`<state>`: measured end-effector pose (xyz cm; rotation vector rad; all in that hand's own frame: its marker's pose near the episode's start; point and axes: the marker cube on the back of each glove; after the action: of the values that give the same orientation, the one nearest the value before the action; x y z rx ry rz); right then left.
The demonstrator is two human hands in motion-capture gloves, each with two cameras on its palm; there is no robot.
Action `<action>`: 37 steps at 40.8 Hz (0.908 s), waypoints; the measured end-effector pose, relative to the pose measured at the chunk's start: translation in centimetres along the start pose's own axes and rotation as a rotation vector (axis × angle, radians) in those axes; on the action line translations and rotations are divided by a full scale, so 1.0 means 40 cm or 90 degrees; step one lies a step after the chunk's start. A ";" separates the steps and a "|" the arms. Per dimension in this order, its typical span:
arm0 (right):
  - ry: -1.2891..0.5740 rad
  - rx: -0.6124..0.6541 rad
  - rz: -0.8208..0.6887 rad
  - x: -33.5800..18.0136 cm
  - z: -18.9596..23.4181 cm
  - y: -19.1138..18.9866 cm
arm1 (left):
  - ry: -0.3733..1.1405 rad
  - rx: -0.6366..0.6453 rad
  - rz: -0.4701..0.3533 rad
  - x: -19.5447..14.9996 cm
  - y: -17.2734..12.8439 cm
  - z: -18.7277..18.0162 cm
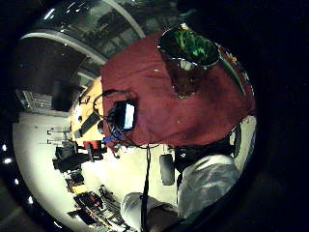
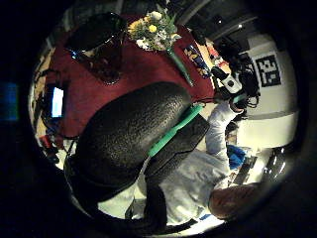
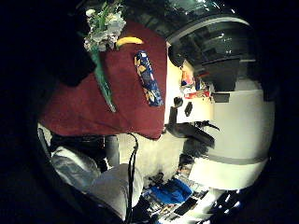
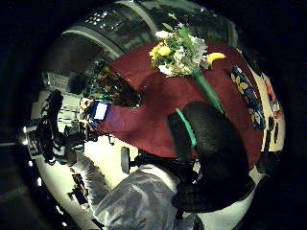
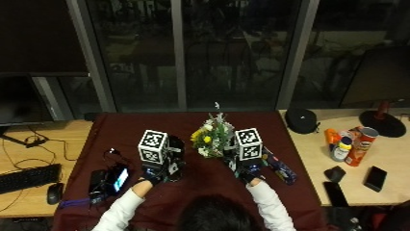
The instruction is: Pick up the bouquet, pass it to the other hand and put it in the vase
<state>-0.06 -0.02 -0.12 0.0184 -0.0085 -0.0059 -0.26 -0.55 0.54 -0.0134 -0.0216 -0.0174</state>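
Dark red cloth (image 5: 192, 187) is covering the table, and the bouquet (image 5: 211, 135) is lying on it between the two gloved hands, flower heads pointing away from the person and the green wrapped stem (image 4: 207, 90) running back toward them. In the right thumb side palm view that stem is ending just beside the right hand's fingers (image 4: 211, 139), so the long axis is lying roughly in line with the reach of that arm.

Seen from outside, the right hand (image 5: 247, 169) is hovering just beside the stem end and is the nearer of the two; the left hand (image 5: 160, 171) is sitting well apart from the flowers, closer to the vase (image 2: 101, 47), a dark glass one standing upright on the cloth beside the bouquet.

Neither hand is holding anything. The right hand's fingers are looking loosely bent over bare cloth, and the left hand's fingers (image 2: 129, 134) are arching over the cloth with nothing under them.

My reading is that the pick-up has not yet begun, and that the right hand is the likelier one to take the stem, leaving the left to receive it near the vase.

A phone (image 5: 120, 179) is lying lit at the cloth's left edge, and a blue patterned pouch (image 5: 280, 169) is resting to the right.
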 end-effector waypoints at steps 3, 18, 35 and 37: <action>0.001 0.019 -0.003 0.002 -0.005 0.005 | -0.013 -0.006 0.000 0.003 -0.010 0.007; -0.004 0.058 -0.020 -0.021 -0.040 0.021 | -0.011 -0.014 0.028 0.015 -0.022 0.041; -0.057 0.034 0.041 0.048 -0.149 0.052 | 0.011 0.014 0.098 0.084 -0.049 0.031; -0.055 0.018 0.063 0.067 -0.152 0.042 | 0.009 0.017 0.108 0.096 -0.046 0.030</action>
<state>2.69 1.75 -6.14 0.0460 -0.0965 0.0924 3.50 -2.43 1.85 0.0117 -0.0068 0.1530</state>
